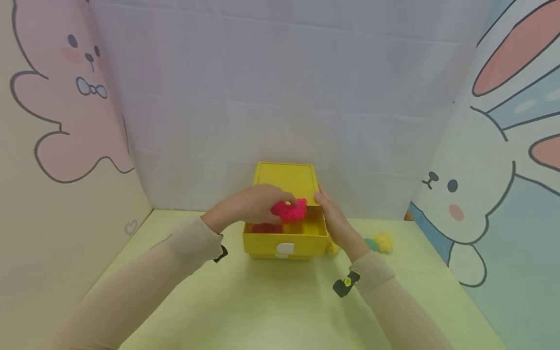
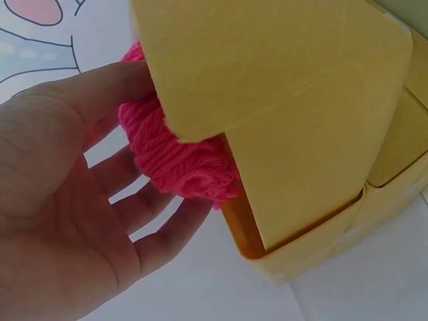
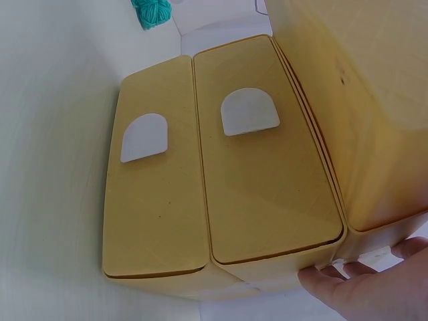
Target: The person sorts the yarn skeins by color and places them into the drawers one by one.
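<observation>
A ball of hot-pink yarn is held in my left hand, over the pulled-out top drawer of a small yellow drawer cabinet. In the left wrist view, the fingers and thumb curl round the pink yarn, partly hidden behind the drawer. A dark red patch shows inside the drawer below this hand. My right hand lies along the cabinet's right side, thumb near the top edge. The right wrist view has its fingertips against the side wall, beside two closed drawers with white pulls.
On the table, yellow yarn and green yarn lie right of the cabinet. Another yellow ball sits close beside it, partly behind my right hand. A pale cloth wall stands behind; printed panels flank both sides.
</observation>
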`<action>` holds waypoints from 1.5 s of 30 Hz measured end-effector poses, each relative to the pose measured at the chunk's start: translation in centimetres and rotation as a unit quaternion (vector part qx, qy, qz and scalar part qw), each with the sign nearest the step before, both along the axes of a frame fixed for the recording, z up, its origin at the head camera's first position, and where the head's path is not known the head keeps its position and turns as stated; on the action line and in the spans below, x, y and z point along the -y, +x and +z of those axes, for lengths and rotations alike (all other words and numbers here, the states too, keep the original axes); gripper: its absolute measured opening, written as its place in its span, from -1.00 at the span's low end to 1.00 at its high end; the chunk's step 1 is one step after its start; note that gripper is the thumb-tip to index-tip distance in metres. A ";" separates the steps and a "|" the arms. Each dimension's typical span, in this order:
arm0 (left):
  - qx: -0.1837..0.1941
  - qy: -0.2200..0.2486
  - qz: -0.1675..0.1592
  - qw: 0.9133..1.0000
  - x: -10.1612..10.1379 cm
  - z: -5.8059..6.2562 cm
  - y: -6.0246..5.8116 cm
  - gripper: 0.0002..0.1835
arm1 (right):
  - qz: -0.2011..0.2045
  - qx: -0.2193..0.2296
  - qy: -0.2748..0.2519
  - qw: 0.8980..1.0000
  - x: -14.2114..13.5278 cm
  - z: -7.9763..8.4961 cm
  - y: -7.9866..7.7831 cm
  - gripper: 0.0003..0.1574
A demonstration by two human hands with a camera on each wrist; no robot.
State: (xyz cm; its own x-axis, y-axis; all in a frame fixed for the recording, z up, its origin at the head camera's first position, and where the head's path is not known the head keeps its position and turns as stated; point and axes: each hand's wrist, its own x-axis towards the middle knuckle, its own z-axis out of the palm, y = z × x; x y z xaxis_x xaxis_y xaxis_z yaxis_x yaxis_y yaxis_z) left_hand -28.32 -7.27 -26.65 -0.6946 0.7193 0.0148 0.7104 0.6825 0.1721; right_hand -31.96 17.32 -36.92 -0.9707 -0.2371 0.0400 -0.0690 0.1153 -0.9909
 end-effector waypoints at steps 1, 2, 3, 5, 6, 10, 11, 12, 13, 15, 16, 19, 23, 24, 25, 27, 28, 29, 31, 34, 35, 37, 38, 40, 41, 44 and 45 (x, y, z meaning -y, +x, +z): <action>0.002 -0.004 -0.002 1.000 -0.2 -0.1 0.0 -0.47 | 0.000 -0.001 0.001 1.000 0.0 0.0 0.0 -0.17; 0.003 -0.007 -0.005 1.000 -0.4 -0.2 0.0 -0.48 | 0.000 -0.002 0.003 1.000 0.0 -0.1 0.0 -0.17; 0.006 -0.006 -0.009 1.000 -0.6 -0.3 0.0 -0.49 | -0.001 -0.006 0.006 1.000 0.0 -0.1 0.0 -0.17; 0.006 -0.009 -0.020 1.000 -1.0 -0.5 0.0 -0.50 | -0.004 -0.012 0.010 1.000 0.0 -0.2 -0.1 -0.16; 0.005 -0.012 -0.026 1.000 -1.3 -0.6 0.0 -0.51 | -0.004 -0.014 0.010 1.000 0.0 -0.2 -0.1 -0.16; 0.005 -0.023 -0.040 0.999 -2.2 -1.1 -0.1 -0.53 | -0.004 -0.017 0.005 1.000 -0.1 -0.3 -0.1 -0.17; 0.005 -0.026 -0.041 0.999 -2.4 -1.2 -0.1 -0.54 | -0.003 -0.017 0.004 1.000 -0.1 -0.3 0.0 -0.18; 0.005 -0.029 -0.040 0.999 -2.6 -1.3 -0.2 -0.54 | -0.001 -0.018 0.004 1.000 -0.2 -0.3 0.0 -0.18; 0.002 -0.031 -0.039 0.999 -2.8 -1.3 -0.2 -0.55 | 0.000 -0.020 0.005 1.000 -0.2 -0.3 0.1 -0.18; -0.003 -0.035 -0.037 0.999 -3.2 -1.5 -0.3 -0.55 | -0.001 -0.019 0.006 1.000 -0.2 -0.3 0.1 -0.18; -0.006 -0.037 -0.036 0.999 -3.4 -1.6 -0.4 -0.55 | 0.000 -0.019 0.005 1.000 -0.2 -0.3 0.2 -0.19; -0.009 -0.041 -0.033 0.999 -4.0 -1.8 -0.3 -0.54 | 0.000 -0.017 0.003 1.000 -0.3 -0.3 0.2 -0.18; -0.003 -0.046 -0.029 0.999 -4.7 -2.1 -0.1 -0.53 | 0.001 -0.014 -0.004 1.000 -0.2 -0.3 0.3 -0.19; -0.001 -0.047 -0.029 0.998 -4.8 -2.3 -0.1 -0.54 | 0.001 -0.014 -0.005 1.000 -0.2 -0.3 0.3 -0.19; 0.001 -0.048 -0.030 0.998 -4.9 -2.4 -0.1 -0.55 | 0.002 -0.014 -0.005 1.000 -0.2 -0.4 0.3 -0.19; 0.008 -0.051 -0.027 0.998 -5.0 -2.7 -0.1 -0.56 | 0.002 -0.014 -0.004 1.000 -0.2 -0.4 0.4 -0.20; 0.010 -0.052 -0.025 0.998 -5.1 -2.8 -0.1 -0.57 | 0.002 -0.014 -0.003 1.000 -0.1 -0.4 0.4 -0.20; 0.011 -0.054 -0.023 0.998 -5.1 -2.9 -0.2 -0.58 | 0.003 -0.017 -0.002 1.000 -0.2 -0.4 0.4 -0.20; 0.013 -0.062 -0.019 0.998 -5.2 -2.9 -0.2 -0.59 | 0.004 -0.020 0.002 1.000 -0.2 -0.4 0.4 -0.20; 0.014 -0.076 -0.014 0.997 -5.2 -2.9 -0.2 -0.60 | 0.005 -0.026 0.005 1.000 -0.2 -0.4 0.4 -0.20; 0.014 -0.081 -0.013 0.997 -5.2 -2.9 -0.2 -0.60 | 0.007 -0.028 0.007 1.000 -0.2 -0.4 0.3 -0.20; 0.011 -0.088 -0.012 0.996 -5.1 -2.8 -0.1 -0.60 | 0.007 -0.029 0.011 1.000 -0.2 -0.4 0.3 -0.20; 0.008 -0.090 -0.012 0.996 -5.1 -2.7 -0.1 -0.61 | 0.008 -0.028 0.012 1.000 -0.2 -0.4 0.3 -0.20; 0.000 -0.091 -0.016 0.996 -4.9 -2.5 0.0 -0.62 | 0.009 -0.026 0.015 0.999 -0.2 -0.3 0.2 -0.19; -0.003 -0.090 -0.019 0.996 -4.8 -2.4 0.0 -0.62 | 0.009 -0.026 0.015 1.000 -0.2 -0.3 0.2 -0.18; -0.010 -0.081 -0.026 0.996 -4.4 -1.8 0.1 -0.62 | 0.012 -0.024 0.014 1.000 -0.2 -0.2 0.1 -0.18; -0.011 -0.075 -0.028 0.997 -4.2 -1.5 0.1 -0.61 | 0.013 -0.023 0.014 1.000 -0.2 -0.2 0.1 -0.17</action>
